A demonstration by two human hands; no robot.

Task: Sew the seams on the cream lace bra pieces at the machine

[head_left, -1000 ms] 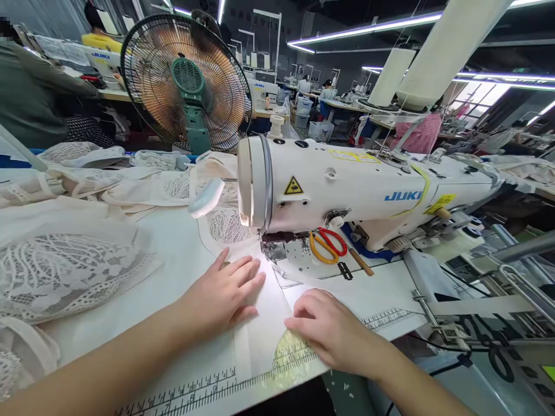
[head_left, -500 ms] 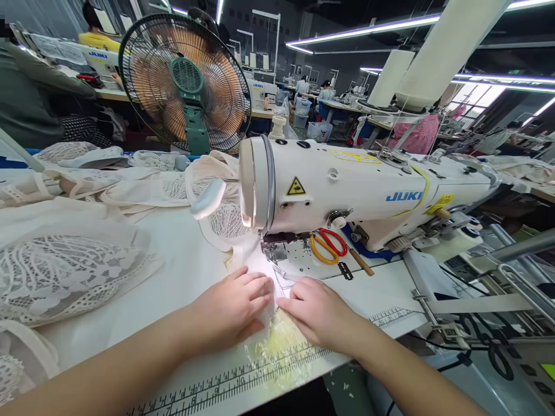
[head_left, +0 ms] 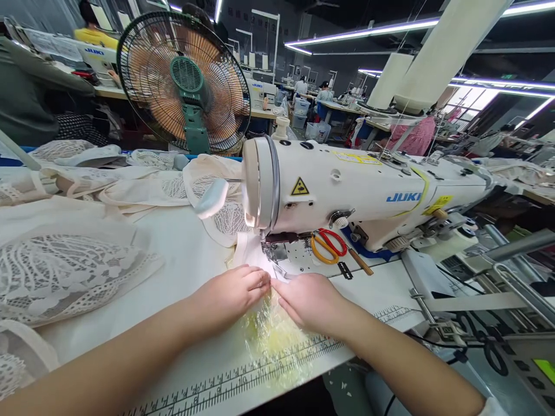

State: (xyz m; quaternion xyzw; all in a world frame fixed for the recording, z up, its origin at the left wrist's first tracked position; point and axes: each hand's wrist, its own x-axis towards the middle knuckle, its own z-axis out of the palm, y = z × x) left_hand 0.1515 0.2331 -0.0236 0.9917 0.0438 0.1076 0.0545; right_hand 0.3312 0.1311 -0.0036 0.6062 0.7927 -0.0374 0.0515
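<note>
Both hands sit close together near the front edge of the worktop (head_left: pixel 173 254), just before the needle end of the sewing machine (head_left: pixel 347 190). The left hand (head_left: pixel 232 294) lies knuckles up, fingers curled down and pinching the cream fabric (head_left: pixel 249 251); the right hand (head_left: pixel 310 297) meets it fingertip to fingertip, pressing the same piece flat. Held like this, the cloth is lined up with the presser foot (head_left: pixel 271 251), I would say so that the edge feeds straight. Under the wrists a crinkled yellowish clear film (head_left: pixel 269 341) covers part of the printed ruler (head_left: pixel 243 381) along the front edge.

Orange-handled scissors (head_left: pixel 327 245) lie on the machine bed behind the needle, within reach of the right hand. Lace pieces (head_left: pixel 65 271) are heaped toward the left edge, more cloth toward the back, and a fan (head_left: pixel 184 84) stands beyond.

The needle itself is lost in glare from the machine's lamp, and I cannot tell how many layers the fingers grip. The thread cones (head_left: pixel 433 52) are cut off at the top.
</note>
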